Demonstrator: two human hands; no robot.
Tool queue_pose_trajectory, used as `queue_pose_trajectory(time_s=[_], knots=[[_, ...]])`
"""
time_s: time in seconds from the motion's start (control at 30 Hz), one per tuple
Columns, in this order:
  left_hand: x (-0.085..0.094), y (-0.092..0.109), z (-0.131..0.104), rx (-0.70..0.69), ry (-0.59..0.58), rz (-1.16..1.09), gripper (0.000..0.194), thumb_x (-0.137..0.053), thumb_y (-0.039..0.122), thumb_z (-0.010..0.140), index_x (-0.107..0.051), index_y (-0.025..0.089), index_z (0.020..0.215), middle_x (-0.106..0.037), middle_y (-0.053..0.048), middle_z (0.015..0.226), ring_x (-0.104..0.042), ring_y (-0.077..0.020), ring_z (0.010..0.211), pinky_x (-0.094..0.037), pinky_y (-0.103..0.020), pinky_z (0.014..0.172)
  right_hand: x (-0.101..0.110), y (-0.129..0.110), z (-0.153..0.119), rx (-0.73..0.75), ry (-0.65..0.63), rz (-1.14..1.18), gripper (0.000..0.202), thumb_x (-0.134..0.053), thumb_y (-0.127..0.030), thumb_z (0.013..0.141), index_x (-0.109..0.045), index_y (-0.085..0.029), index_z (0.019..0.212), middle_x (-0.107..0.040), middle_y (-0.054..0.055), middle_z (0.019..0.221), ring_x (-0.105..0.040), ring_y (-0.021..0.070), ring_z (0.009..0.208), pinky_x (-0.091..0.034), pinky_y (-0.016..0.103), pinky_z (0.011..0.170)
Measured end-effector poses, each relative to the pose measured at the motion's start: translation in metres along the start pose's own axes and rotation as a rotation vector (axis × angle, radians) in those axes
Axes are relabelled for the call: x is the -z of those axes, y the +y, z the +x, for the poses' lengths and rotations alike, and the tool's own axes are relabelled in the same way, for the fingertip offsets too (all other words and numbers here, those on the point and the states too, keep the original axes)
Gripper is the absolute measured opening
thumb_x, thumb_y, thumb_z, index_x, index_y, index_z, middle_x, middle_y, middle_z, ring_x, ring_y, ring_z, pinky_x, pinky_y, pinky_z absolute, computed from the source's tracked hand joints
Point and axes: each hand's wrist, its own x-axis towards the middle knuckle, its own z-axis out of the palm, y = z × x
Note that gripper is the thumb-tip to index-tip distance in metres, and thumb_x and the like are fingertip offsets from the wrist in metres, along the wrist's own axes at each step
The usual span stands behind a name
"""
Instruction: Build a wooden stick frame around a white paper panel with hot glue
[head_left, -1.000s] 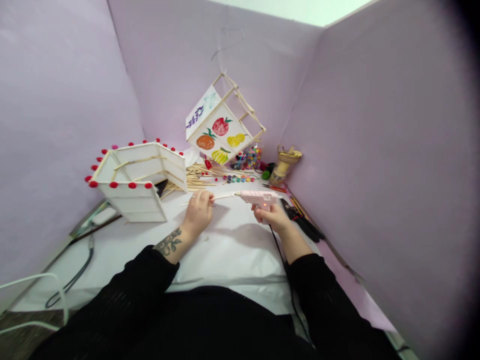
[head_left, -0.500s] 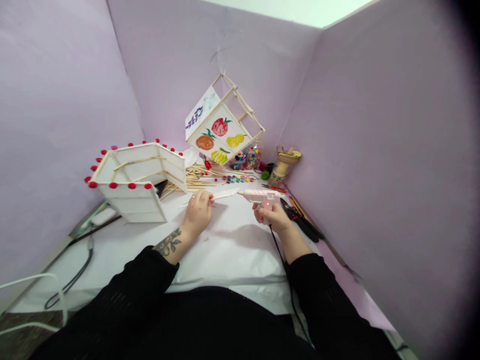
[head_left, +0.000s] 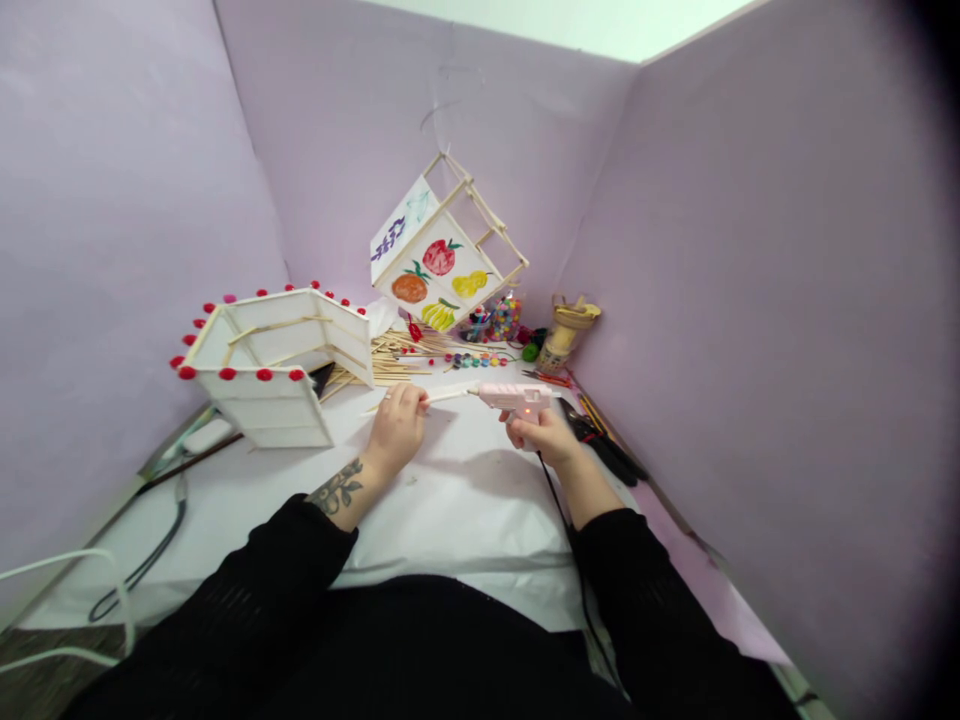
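Near the middle of the table, my left hand (head_left: 397,430) is closed on a thin pale stick (head_left: 448,396), which sticks out on both sides of the fingers. My right hand (head_left: 541,436) grips a pink hot glue gun (head_left: 514,397) with its small light glowing orange. The gun's nozzle points left and is at the stick's right end; whether they touch I cannot tell. A black cord (head_left: 553,485) runs down from the gun's handle. Left of my left hand stands a white panelled frame (head_left: 281,410) edged with red pompoms.
A wooden-framed lantern (head_left: 439,262) painted with fruit hangs at the back. Behind my hands lie many loose sticks (head_left: 397,355) and a row of coloured beads (head_left: 476,360). Black-handled pliers (head_left: 600,440) and a bamboo holder (head_left: 564,335) are on the right. Lilac walls (head_left: 712,250) enclose the table.
My right hand has brought the glue gun slightly left and down, its nozzle moving along the stick towards my left hand. My left hand has barely moved.
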Motion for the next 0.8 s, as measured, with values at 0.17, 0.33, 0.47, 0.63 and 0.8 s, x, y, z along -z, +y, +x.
queue_pose_trajectory(time_s=[0.17, 0.33, 0.47, 0.63, 0.8], knots=[[-0.0006, -0.0001, -0.0002, 0.004, 0.013, -0.006, 0.016, -0.037, 0.023, 0.094, -0.050, 0.020, 0.086, -0.055, -0.008, 0.083, -0.051, -0.0234, 0.082, -0.043, -0.037, 0.076, -0.0003, 0.0008, 0.0001, -0.004, 0.004, -0.002, 0.039, -0.073, -0.047, 0.069, -0.060, -0.015, 0.087, -0.053, -0.002, 0.053, -0.043, 0.0102, 0.044, -0.030, 0.024, 0.044], [-0.0004, -0.0009, 0.0001, 0.026, 0.011, -0.028, 0.017, -0.036, 0.024, 0.094, -0.051, 0.020, 0.086, -0.055, -0.007, 0.083, -0.051, -0.0234, 0.083, -0.042, -0.038, 0.078, 0.0015, 0.0013, -0.0004, -0.016, 0.009, -0.005, 0.039, -0.072, -0.047, 0.069, -0.061, -0.015, 0.088, -0.053, -0.002, 0.050, -0.043, 0.0104, 0.043, -0.029, 0.024, 0.044], [0.0005, -0.0010, 0.0005, 0.035, 0.005, -0.029, 0.018, -0.036, 0.026, 0.095, -0.051, 0.020, 0.087, -0.055, -0.007, 0.084, -0.051, -0.0233, 0.084, -0.042, -0.038, 0.080, 0.0017, 0.0013, -0.0003, -0.012, 0.016, 0.001, 0.038, -0.073, -0.047, 0.068, -0.061, -0.015, 0.086, -0.053, -0.002, 0.050, -0.043, 0.0102, 0.043, -0.029, 0.024, 0.043], [-0.0002, 0.0013, -0.0003, 0.021, 0.003, -0.028, 0.017, -0.037, 0.025, 0.095, -0.051, 0.020, 0.087, -0.056, -0.008, 0.084, -0.051, -0.0232, 0.083, -0.042, -0.037, 0.078, -0.0021, 0.0017, 0.0009, 0.042, 0.022, 0.065, 0.039, -0.073, -0.048, 0.068, -0.061, -0.015, 0.086, -0.052, -0.003, 0.049, -0.042, 0.0101, 0.043, -0.029, 0.023, 0.044], [-0.0006, 0.0014, -0.0008, 0.015, 0.009, -0.031, 0.016, -0.037, 0.023, 0.094, -0.051, 0.020, 0.086, -0.055, -0.007, 0.083, -0.051, -0.0230, 0.083, -0.043, -0.037, 0.078, -0.0032, 0.0014, 0.0021, 0.007, 0.002, 0.039, 0.039, -0.073, -0.047, 0.069, -0.061, -0.015, 0.087, -0.052, -0.003, 0.050, -0.043, 0.0101, 0.043, -0.029, 0.023, 0.043]])
